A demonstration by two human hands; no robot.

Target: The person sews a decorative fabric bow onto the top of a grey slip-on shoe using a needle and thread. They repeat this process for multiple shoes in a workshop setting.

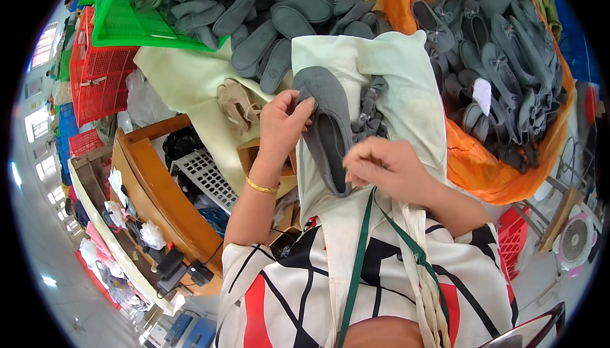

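A dark grey fabric slipper (pixel 327 94) lies over the pale cloth (pixel 406 62) on my lap, toe pointing away from me. Its toe end is pinched at the left edge between the thumb and fingers of my left hand (pixel 286 122). My right hand (pixel 384 169) hovers by the opening near the heel, thumb and fingertips pressed together; whatever they hold is too small or hidden to make out. Just right of the slipper, a small heap of grey fabric bows (pixel 370 110) rests on the cloth.
Many grey slippers pile up ahead (pixel 279 14), beside a green crate (pixel 159 33). An orange sack (pixel 457 170) at the right holds more, some with bows. Tan sandals (pixel 236 103), a wooden drawer unit (pixel 168 202) and a red crate (pixel 98 62) stand left; a fan (pixel 576 237) is far right.
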